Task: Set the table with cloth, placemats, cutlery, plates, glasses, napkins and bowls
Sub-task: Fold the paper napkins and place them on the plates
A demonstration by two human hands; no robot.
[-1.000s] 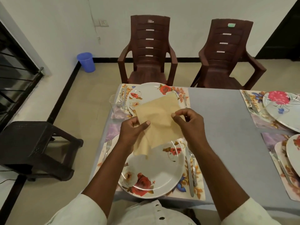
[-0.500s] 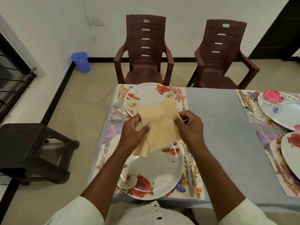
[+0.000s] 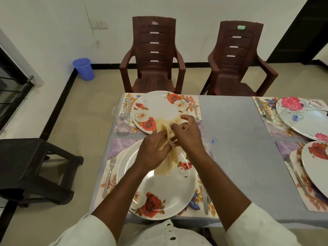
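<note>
A beige napkin (image 3: 167,162) is bunched between my two hands above the near floral plate (image 3: 156,190). My left hand (image 3: 152,153) grips its lower part. My right hand (image 3: 186,134) pinches its upper part, and its fingers are curled. The napkin's tail hangs down onto the near plate. A second floral plate (image 3: 159,107) sits behind on its own placemat (image 3: 195,102). A fork (image 3: 109,174) lies left of the near plate and a knife (image 3: 205,201) on its right. A clear glass (image 3: 119,114) stands left of the far plate.
The grey tablecloth (image 3: 236,139) covers the table. Two more place settings with plates (image 3: 305,116) lie at the right edge. Two brown chairs (image 3: 152,57) stand across the table, a black stool (image 3: 32,167) on my left, a blue bin (image 3: 83,69) by the wall.
The napkin was spread flat between my hands; now it is gathered into a bunch, and both hands have come close together over it.
</note>
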